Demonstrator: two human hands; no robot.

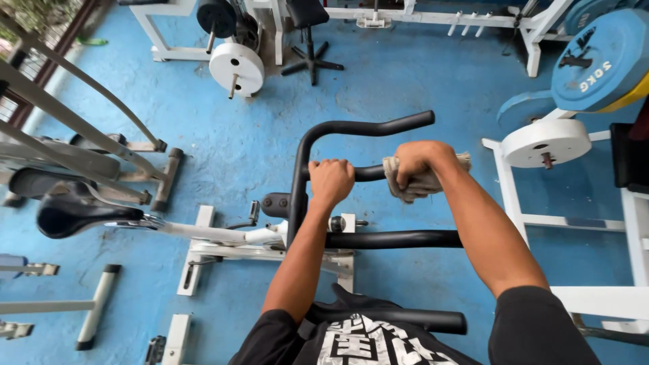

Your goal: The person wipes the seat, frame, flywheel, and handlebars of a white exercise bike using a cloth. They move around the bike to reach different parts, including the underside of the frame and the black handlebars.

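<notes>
I look down on a black handlebar of an exercise bike. My left hand is closed around the handlebar's middle crossbar. My right hand holds a crumpled beige cloth pressed against the same crossbar, just right of my left hand. A thicker black bar runs below both forearms. The crossbar under the cloth is hidden.
The floor is painted blue. A black saddle and grey frames stand at the left. White weight racks with a blue plate and white plates stand at the right and back. A black stool is behind.
</notes>
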